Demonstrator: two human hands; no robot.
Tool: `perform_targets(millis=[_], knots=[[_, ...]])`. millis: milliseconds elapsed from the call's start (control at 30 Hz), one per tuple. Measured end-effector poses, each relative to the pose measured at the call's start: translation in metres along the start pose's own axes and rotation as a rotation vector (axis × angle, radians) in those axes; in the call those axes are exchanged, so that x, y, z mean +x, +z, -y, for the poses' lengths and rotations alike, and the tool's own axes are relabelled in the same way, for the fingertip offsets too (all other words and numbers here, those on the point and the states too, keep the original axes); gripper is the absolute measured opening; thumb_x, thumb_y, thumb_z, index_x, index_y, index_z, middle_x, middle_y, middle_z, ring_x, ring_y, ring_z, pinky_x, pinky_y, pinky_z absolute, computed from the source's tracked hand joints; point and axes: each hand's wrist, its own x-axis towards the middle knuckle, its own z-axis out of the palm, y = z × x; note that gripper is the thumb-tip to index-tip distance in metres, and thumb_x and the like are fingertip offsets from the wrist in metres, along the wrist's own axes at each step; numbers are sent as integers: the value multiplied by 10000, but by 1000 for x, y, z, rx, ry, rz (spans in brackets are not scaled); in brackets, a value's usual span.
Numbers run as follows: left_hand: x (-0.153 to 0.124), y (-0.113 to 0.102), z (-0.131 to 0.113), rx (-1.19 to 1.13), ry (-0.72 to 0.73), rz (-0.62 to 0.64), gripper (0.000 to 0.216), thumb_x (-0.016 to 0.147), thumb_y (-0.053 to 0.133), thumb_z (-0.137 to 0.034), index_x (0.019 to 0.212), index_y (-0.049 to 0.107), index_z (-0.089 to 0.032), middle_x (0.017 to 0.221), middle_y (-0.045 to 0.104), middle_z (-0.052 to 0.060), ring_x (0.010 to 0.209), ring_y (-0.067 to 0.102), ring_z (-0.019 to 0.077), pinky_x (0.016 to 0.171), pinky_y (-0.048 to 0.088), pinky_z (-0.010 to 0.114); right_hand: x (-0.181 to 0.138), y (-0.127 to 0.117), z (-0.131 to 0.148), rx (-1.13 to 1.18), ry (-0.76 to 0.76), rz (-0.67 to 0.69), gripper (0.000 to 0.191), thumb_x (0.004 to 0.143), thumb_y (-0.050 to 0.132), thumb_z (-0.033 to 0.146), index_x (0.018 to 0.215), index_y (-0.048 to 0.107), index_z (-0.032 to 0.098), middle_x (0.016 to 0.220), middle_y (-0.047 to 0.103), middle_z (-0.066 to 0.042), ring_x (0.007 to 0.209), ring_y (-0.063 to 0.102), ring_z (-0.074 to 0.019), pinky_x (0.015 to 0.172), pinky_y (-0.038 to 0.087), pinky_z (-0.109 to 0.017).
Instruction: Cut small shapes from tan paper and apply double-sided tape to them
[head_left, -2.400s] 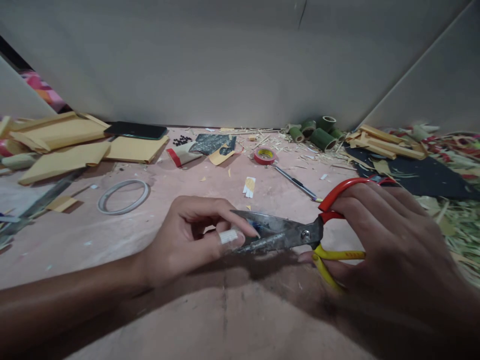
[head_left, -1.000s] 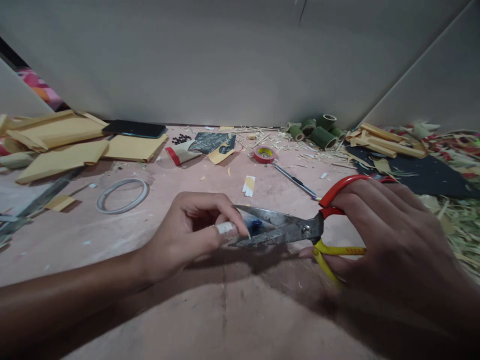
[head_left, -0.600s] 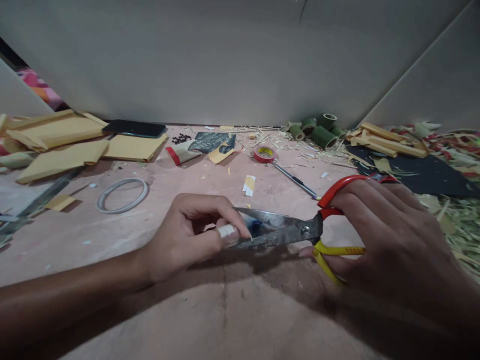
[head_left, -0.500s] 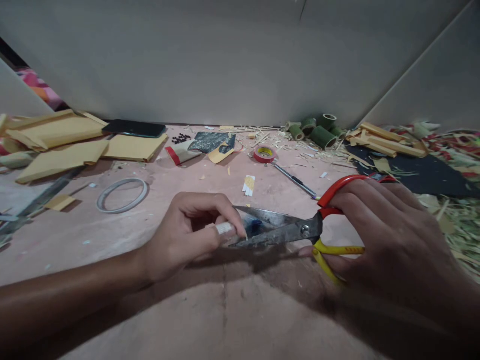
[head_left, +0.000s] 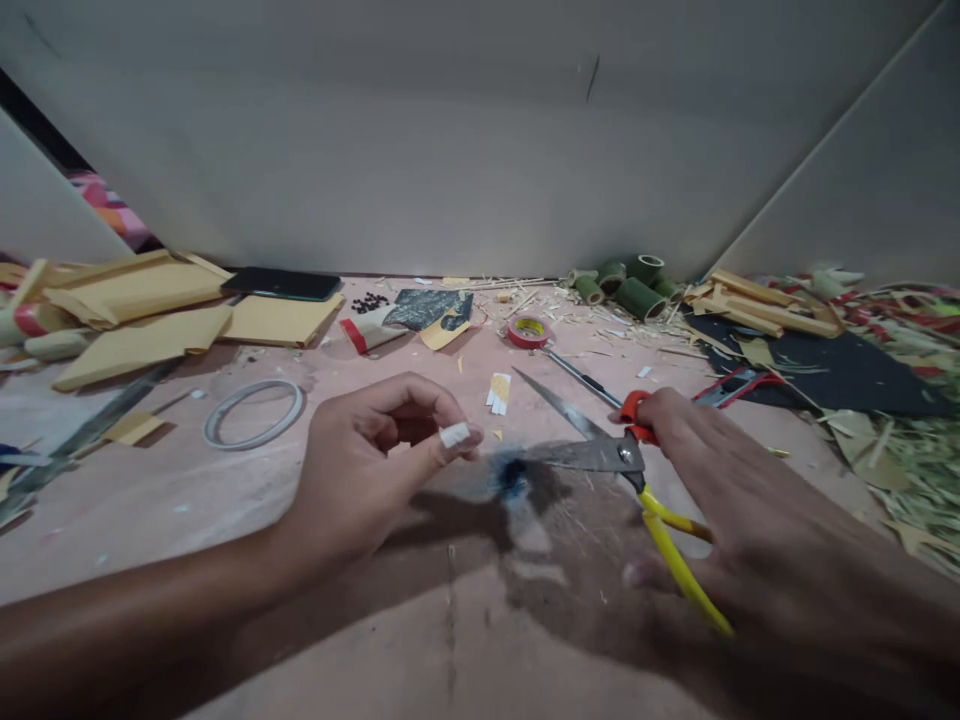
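My left hand [head_left: 367,465] is curled over the pink tabletop, thumb and forefinger pinched on a small white piece [head_left: 455,435]. My right hand [head_left: 750,530] grips the scissors [head_left: 600,450] by their red and yellow handles. The blades are spread apart and point left toward my left hand. A blurred blue bit [head_left: 514,475] lies on the table just past the lower blade's tip, between my two hands. The table [head_left: 450,620] is worn and darker under the scissors.
A red tape roll [head_left: 528,330] and a thin craft knife [head_left: 581,372] lie behind the scissors. A grey ring [head_left: 253,412], yellow sheets [head_left: 150,300] and a dark phone [head_left: 283,284] sit left. Green tubes [head_left: 626,280], a black sheet [head_left: 825,360] and straw scraps fill the right.
The scissor blades, nearly closed around the blue bit by my left fingers, have opened wide. The blue bit now lies on the table. My left hand has drawn back with the white piece.
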Motion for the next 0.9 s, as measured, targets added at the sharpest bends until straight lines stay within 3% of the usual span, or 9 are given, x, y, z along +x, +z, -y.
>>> perform_targets(millis=[67,167,267,367,467,633,900], knots=[[-1,-1,-4,8,31,13,111,827,795,-196,737,731,-201,653,725,-53,400,399,14,361,235,164,4,7,-4,-90,13,-39,806,753,703,568,1385,446,139,1271,629,-245,1127,656,-464,823,598,-546],[-2,-6,-9,-6,47,58,103,896,736,-230,794,749,-221,727,768,-42,427,467,40,398,344,170,10,14,-7,-177,6,-65,994,723,727,553,1493,350,51,1408,545,-312,1284,568,-508,1004,539,-628],[-4,-9,-14,48,39,238,138,937,669,-249,864,784,-232,847,785,-18,618,618,90,558,472,189,13,15,-3,-184,-3,-103,998,717,713,433,1542,301,50,1489,490,-303,1376,500,-498,1112,472,-639],[-9,-8,-18,128,-2,396,184,881,674,-227,1001,807,-268,970,784,-28,814,653,123,700,488,203,13,11,3,-179,10,-160,994,751,672,410,1588,255,73,1602,396,-276,1473,400,-492,1191,393,-639],[-15,-2,-19,112,-65,467,253,830,666,-203,1023,808,-285,965,784,-44,803,638,128,698,485,211,12,5,10,-182,7,-191,967,772,655,367,1602,244,87,1684,295,-242,1560,268,-464,1254,302,-636],[-22,5,-16,129,-85,516,291,730,648,-105,914,833,-233,913,807,-1,746,661,150,610,488,214,9,0,17,-225,-12,-239,970,663,688,232,1545,329,51,1690,277,-252,1584,213,-451,1284,254,-600],[-25,7,-12,98,-65,437,46,811,747,-221,791,788,-223,771,762,31,716,665,179,562,485,235,9,-3,21,-232,7,-274,910,836,575,281,1645,165,211,1742,190,-141,1610,145,-402,1254,246,-628]])
